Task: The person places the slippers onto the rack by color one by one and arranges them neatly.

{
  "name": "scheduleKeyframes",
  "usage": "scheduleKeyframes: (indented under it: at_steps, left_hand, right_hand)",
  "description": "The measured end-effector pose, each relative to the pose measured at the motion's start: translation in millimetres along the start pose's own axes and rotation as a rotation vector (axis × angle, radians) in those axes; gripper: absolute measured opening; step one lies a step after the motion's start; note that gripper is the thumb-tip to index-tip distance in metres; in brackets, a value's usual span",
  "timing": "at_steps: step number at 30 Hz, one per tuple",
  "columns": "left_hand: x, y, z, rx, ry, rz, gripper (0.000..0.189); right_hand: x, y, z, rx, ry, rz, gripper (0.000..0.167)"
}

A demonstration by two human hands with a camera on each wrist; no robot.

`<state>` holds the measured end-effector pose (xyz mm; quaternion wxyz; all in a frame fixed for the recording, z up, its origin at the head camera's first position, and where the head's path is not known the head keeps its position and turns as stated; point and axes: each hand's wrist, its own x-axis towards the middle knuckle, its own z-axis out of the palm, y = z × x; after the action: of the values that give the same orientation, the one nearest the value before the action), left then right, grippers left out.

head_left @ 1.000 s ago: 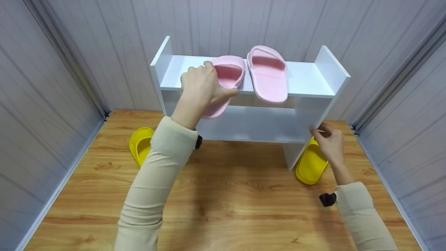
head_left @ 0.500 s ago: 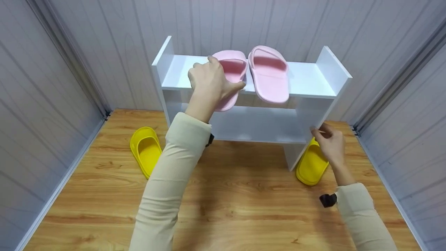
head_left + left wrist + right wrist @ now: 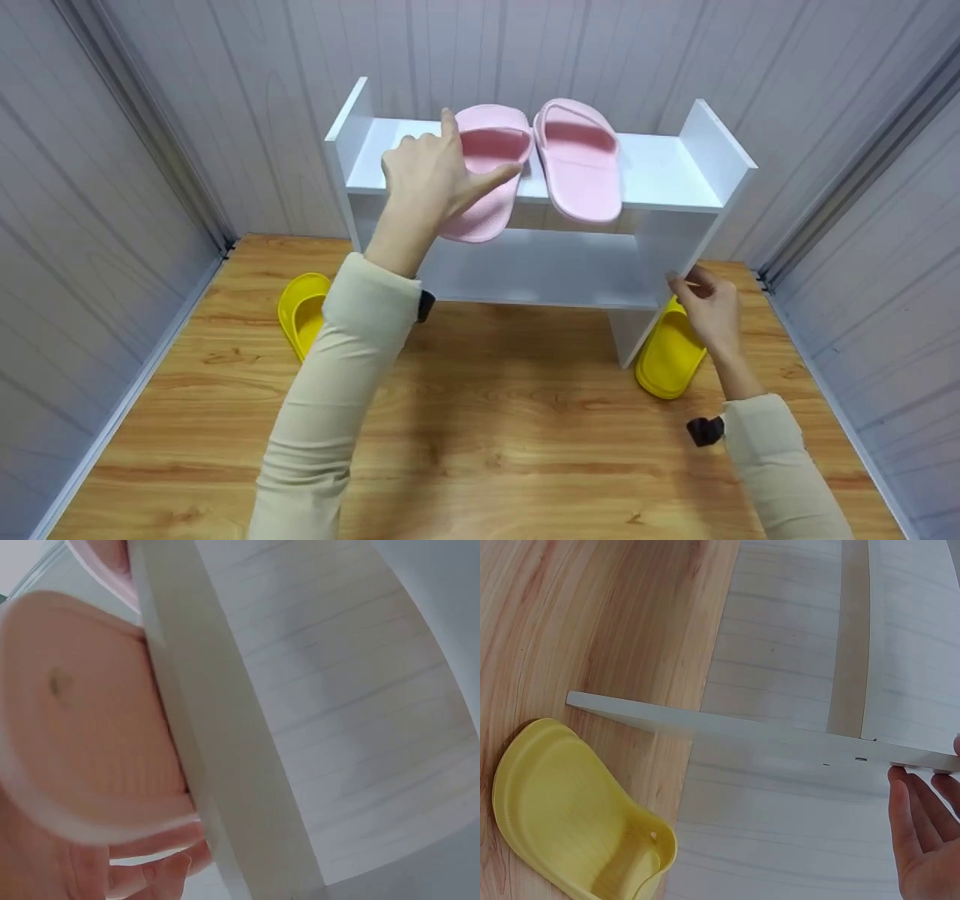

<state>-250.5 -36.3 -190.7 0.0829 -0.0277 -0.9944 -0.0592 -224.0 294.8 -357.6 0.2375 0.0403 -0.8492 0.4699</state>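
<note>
A pink slipper (image 3: 487, 206) sits on the top shelf of a white two-tier rack (image 3: 660, 169), its toe part overhanging the front edge. My left hand (image 3: 424, 169) is at its left side, thumb stretched across above it and index finger straight. In the left wrist view its sole (image 3: 82, 720) juts past the shelf edge, and curled fingers (image 3: 154, 862) show beside it. The matching pink slipper (image 3: 581, 172) lies just to the right. My right hand (image 3: 712, 307) pinches the rack's right side panel (image 3: 742, 727) between thumb and fingers.
A yellow slipper (image 3: 304, 322) is on the wooden floor (image 3: 495, 420) left of the rack, partly behind the left sleeve. Another yellow slipper (image 3: 671, 352) lies by the right panel, below my right hand. Panelled walls (image 3: 247, 112) enclose the back and sides.
The left pink slipper has moved up and back onto the top shelf. My left hand has loosened from it and shifted slightly left, thumb and index spreading. The right hand stays at the panel.
</note>
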Motion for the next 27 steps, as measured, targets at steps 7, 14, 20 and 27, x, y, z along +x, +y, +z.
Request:
scheduleKeyframes:
  at_steps: [7,14,20,27]
  left_hand:
    - [-24.5,-18.0,-7.5,-0.144,0.068,0.146,0.102]
    - [-48.2,-40.0,5.8,-0.22,0.102,0.255,0.101]
    - [-53.8,-49.6,17.2,-0.246,0.075,0.288,0.099]
    - [-50.2,-41.9,25.7,-0.216,0.114,0.262,0.094]
  right_hand:
    - [-0.7,-1.3,-0.9,0.001,-0.017,0.011,0.032]
    - [0.5,-3.1,-0.8,-0.017,-0.024,0.008,0.033]
    - [1.0,-2.6,-0.3,0.001,-0.017,0.018,0.033]
    - [-0.1,-0.9,-0.1,0.014,-0.027,0.019,0.033]
